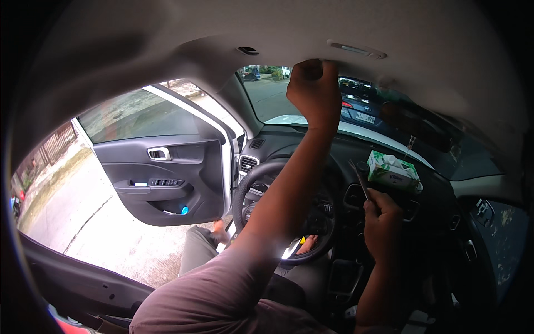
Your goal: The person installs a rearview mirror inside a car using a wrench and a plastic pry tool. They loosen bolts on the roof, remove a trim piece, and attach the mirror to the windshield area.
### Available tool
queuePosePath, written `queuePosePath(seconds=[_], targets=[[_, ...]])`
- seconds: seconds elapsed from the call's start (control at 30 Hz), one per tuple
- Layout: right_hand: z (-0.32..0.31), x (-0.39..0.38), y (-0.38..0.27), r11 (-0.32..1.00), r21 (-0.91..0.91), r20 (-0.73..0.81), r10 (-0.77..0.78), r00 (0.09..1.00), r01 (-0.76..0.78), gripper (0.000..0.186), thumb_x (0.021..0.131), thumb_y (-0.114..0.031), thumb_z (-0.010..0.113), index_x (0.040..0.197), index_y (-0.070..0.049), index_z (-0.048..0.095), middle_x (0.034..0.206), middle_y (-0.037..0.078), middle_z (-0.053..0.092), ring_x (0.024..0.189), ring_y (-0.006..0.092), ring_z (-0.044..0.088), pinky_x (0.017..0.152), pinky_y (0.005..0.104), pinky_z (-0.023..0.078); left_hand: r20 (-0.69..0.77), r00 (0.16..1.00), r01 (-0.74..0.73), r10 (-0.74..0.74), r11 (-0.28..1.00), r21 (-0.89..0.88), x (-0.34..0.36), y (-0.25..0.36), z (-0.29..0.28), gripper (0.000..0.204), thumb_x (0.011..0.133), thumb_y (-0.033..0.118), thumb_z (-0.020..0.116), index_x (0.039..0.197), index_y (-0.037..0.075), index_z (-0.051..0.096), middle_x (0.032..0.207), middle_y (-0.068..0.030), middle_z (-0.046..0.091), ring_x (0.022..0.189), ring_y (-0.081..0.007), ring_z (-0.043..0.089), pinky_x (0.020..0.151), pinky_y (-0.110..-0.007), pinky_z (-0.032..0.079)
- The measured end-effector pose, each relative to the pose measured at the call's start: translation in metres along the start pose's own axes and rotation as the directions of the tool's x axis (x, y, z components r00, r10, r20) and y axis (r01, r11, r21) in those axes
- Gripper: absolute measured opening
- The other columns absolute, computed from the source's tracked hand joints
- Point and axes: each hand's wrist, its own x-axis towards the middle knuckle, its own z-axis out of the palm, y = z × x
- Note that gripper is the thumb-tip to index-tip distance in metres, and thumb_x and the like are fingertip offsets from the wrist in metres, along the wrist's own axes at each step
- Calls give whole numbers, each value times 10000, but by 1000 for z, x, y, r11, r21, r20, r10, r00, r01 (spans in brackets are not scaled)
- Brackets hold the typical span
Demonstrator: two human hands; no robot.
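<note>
single view: head-worn fisheye, close behind the steering wheel (238, 205), facing forward to the windshield (264, 97); left hand (315, 92) and right hand (384, 217) at near range.

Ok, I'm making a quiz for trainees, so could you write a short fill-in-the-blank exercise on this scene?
The raised hand near the roof lining is the person's ____ one.
The lower hand, holding a thin tool, is the ____ one.
The tissue box on the dashboard is white and ____.
The car door beside the steering wheel stands ____.

Missing words: left; right; green; open.
</note>
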Motion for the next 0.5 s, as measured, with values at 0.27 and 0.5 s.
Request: queuePosePath(seconds=[0.27, 0.5], targets=[[-8, -3, 5, 998, 22, 7, 56, 998, -56, 227, 963, -17, 636, 1163, 8, 740, 986, 151, 744, 874, 265, 719, 801, 377, 549, 167, 896, 440, -411, 774, -455, 3, 7, 4, 250, 903, 141, 704, 956, -103, 704, 843, -150, 730, 768, -187, 713, 740, -293, 557], [-5, -7, 18, 999, 26, 16, 32, 999, -33, 255, 991, -48, 626, 1214, 10, 737, 941, 108, 737, 743, 136, 667, 685, 320, 531, 371, 772, 635, -517, 658, -405, 7, 11, -4, 183, 976, 148, 656, 1068, -10, 649, 950, -68, 662, 827, -207, 700, 856, -366, 602]])
